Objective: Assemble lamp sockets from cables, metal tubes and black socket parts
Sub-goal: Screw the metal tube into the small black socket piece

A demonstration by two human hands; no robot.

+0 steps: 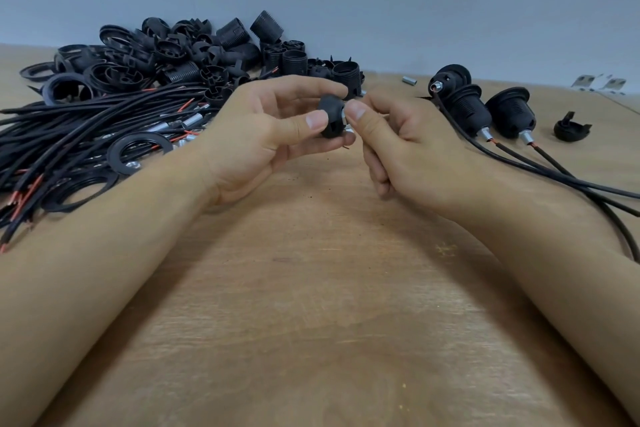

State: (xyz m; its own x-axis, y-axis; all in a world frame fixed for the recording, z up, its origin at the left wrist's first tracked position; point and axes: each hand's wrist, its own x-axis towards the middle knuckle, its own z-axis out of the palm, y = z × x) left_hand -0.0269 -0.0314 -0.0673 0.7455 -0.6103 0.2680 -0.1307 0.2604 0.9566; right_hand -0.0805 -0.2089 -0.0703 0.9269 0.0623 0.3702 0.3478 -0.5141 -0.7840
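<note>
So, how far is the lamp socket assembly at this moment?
Done: three assembled sockets with cables lie on the right of the table. In hand: the left hand grips a black socket cap, and the right hand pinches a metal tube at its end. Left: a big pile of black socket parts, loose cables and rings on the left.

Both forearms reach in over the worktop (311,305), bare, converging at its middle. Left hand (263,135) palm turned inward, thumb and fingers curled round a black socket cap (330,118). Right hand (398,146) just beside the cap, thumb and forefinger pinching a metal tube (347,121) at its side, other fingers curled under.
</note>
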